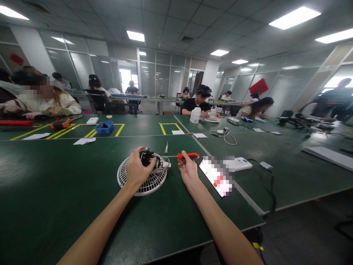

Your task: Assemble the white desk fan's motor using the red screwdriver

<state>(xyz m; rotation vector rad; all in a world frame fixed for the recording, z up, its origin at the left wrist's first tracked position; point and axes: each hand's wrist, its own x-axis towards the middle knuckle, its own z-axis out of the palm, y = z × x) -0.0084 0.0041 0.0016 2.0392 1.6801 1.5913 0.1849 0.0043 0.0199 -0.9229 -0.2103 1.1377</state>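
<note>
My left hand (139, 167) is closed around a black fan motor assembly (147, 156), which rests on a round white fan grille (149, 187) lying on the green table. White wiring and a small white part (165, 165) show at the assembly's right side. In my right hand (188, 167) is a screwdriver (190, 156) with a red and black handle. Its thin shaft points left towards the assembly; whether the tip touches it I cannot tell. A small pale pointed tool (166, 148) lies on the table just behind, between both hands.
A phone with a lit screen (211, 175) and a white device (239, 164) lie right of my right hand. Farther off are a blue bin (104, 127), papers (84, 141) and a white cable (230, 136). Several people sit at the tables beyond, one behind a white fan part (212, 119).
</note>
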